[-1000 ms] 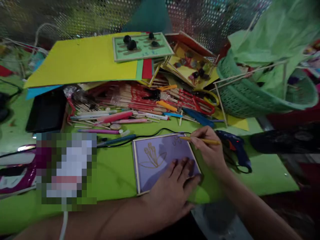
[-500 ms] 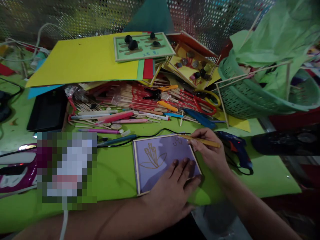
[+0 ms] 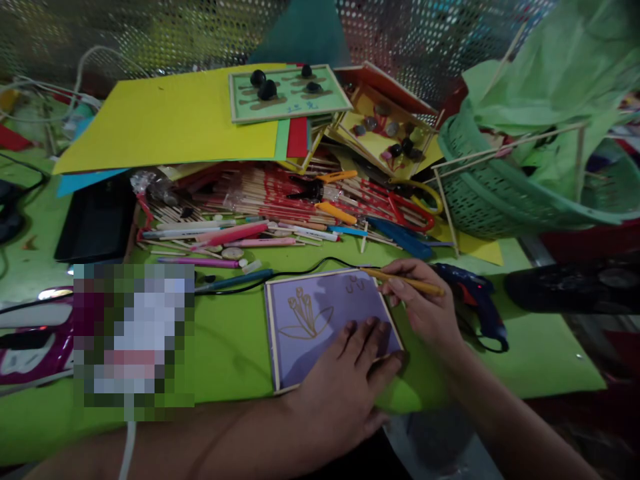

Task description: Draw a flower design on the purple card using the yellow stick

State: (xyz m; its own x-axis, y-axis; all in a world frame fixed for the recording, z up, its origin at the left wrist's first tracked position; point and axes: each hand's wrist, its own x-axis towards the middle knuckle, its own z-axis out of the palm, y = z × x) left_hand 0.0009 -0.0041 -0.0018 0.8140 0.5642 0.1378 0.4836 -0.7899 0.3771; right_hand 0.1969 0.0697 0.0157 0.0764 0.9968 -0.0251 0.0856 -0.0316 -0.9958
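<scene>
A purple card [image 3: 320, 313] framed with thin wooden sticks lies on the green table cover [image 3: 230, 347]. It bears a gold drawing of tulips and small marks near its top right corner. My left hand [image 3: 345, 387] lies flat on the card's lower right part, fingers stretched out. My right hand [image 3: 425, 307] pinches a yellow pencil [image 3: 405, 281], its tip resting at the card's top right corner by the small marks.
A blue glue gun [image 3: 475, 300] lies right of my right hand, its black cord running behind the card. Pens, sticks and scissors [image 3: 280, 213] pile behind. Yellow paper sheets [image 3: 165, 120], framed craft boards [image 3: 287, 93], a green basket [image 3: 490, 180] and a black tablet [image 3: 95, 220] surround them.
The view has drifted slightly. My right hand and pencil stay at the card's top right corner with small movements; the left hand has not moved.
</scene>
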